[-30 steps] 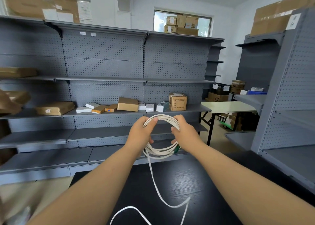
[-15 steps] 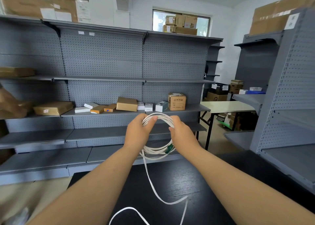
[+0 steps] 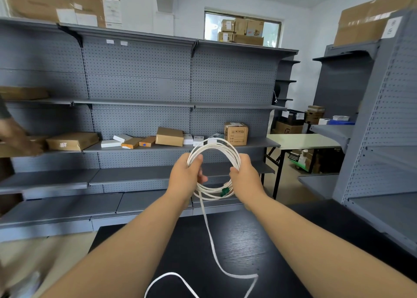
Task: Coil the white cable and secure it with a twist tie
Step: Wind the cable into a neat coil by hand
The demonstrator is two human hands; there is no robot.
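The white cable is wound into a round coil of several loops, held upright in the air above the black table. My left hand grips the coil's left side, thumb on top of the strands. My right hand grips the right side. A green connector hangs at the coil's bottom. A loose tail of the cable drops from the coil onto the table and curls toward the near edge. No twist tie is visible.
Grey pegboard shelving fills the wall ahead, with cardboard boxes and small packages on one shelf. Another person's hand reaches onto a shelf at far left. A second grey rack stands at right, a white folding table behind.
Both hands have stayed on the coil and lifted it slightly. The coil looks a little larger and more upright, and the loose tail on the table has shifted slightly.
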